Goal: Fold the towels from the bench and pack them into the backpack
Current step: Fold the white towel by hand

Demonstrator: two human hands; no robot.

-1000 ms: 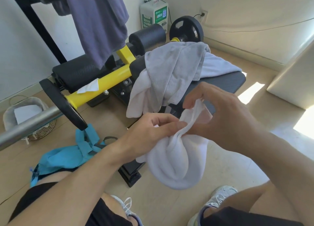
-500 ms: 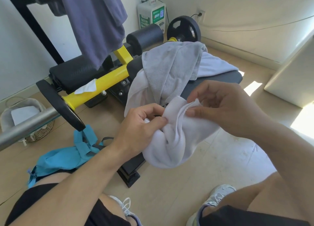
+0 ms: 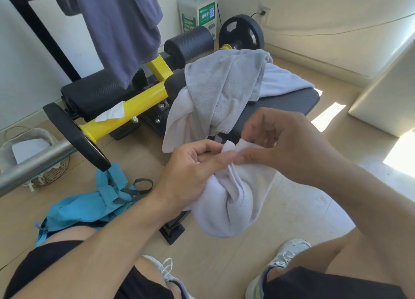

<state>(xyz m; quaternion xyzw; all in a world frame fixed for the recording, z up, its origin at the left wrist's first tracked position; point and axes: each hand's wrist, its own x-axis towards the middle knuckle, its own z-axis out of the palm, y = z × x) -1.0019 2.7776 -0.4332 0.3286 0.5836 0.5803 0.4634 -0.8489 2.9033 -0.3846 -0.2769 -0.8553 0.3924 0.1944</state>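
1. At lower left of the frame the soft blue fabric backpack (image 3: 89, 206) lies flat on the floor, near my left knee; I judge it waits there for easy packing.
2. My left hand (image 3: 190, 170) pinches the top edge of the small white terry towel (image 3: 233, 199) in the centre of the frame.
3. My right hand (image 3: 285, 145) pinches the same edge just beside it, probably to find a corner for folding.
4. The towel hangs bunched and twisted below my fingers, not folded yet.
5. Above centre, a grey microfibre towel (image 3: 224, 83) drapes over another white towel (image 3: 179, 119) on the black padded bench (image 3: 280, 103); these remain.
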